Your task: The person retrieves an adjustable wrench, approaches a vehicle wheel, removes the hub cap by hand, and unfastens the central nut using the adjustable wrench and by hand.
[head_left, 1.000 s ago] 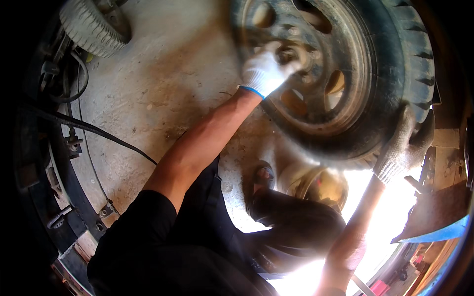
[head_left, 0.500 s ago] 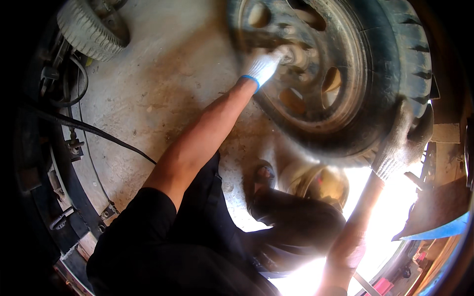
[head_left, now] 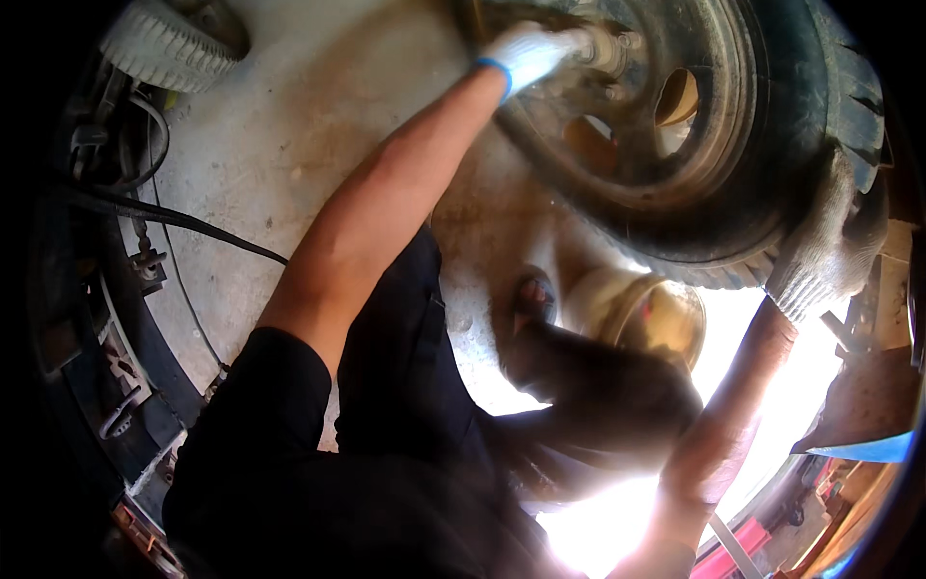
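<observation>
A large wheel with a black tyre (head_left: 786,145) and a dirty steel rim (head_left: 730,116) leans at the upper right, partly cut off by the top edge. My left hand (head_left: 533,58), in a white knitted glove with a blue cuff, reaches to the wheel hub (head_left: 608,50). Its fingers are bent together against the hub, and their tips are partly hidden. On the lower right of the tyre, my right hand (head_left: 820,241) in a greyish-white glove curls over the chunky tread.
Another tyre (head_left: 169,48) lies at the upper left. A black hose (head_left: 193,227) crosses the concrete floor (head_left: 299,125) from dark machinery at the left. A round golden container (head_left: 666,318) stands below the wheel, beside a sandalled foot (head_left: 532,297). Strong light glares at the lower right.
The wheel and both hands have shifted up and to the right in the picture, largely along with the whole view. Both hands stay at the hub and the tread.
</observation>
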A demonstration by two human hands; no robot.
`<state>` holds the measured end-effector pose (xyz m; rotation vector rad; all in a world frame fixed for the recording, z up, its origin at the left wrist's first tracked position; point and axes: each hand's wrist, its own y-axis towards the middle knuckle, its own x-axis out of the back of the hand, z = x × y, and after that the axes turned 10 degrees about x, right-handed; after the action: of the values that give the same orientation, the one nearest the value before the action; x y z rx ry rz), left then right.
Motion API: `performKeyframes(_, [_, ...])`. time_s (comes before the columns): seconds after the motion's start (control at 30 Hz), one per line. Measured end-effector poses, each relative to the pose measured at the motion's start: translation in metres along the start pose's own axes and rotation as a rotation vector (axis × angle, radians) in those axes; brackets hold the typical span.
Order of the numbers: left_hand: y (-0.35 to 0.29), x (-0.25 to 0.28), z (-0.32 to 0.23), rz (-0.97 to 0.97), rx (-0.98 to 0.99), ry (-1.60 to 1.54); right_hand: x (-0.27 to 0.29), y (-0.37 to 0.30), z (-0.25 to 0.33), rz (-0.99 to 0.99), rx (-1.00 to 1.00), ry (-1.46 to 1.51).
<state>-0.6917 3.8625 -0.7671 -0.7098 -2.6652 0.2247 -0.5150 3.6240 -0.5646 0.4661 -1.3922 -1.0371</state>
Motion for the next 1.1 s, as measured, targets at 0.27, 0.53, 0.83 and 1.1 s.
performKeyframes(0.27, [-0.032,0.003,-0.028,-0.216,-0.138,0.507,0.000,-0.003,0.014,-0.014,0.014,-0.070])
performKeyframes(0.53, [0.012,0.030,-0.015,0.651,0.157,-0.214,0.002,-0.001,0.009,0.034,-0.016,-0.032])
performKeyframes(0.83, [0.005,0.028,-0.039,0.522,0.204,0.165,0.002,-0.001,0.010,-0.002,-0.006,0.077])
performKeyframes(1.1, [0.005,0.025,-0.043,0.429,0.171,0.300,0.002,-0.003,0.014,-0.025,-0.051,-0.005])
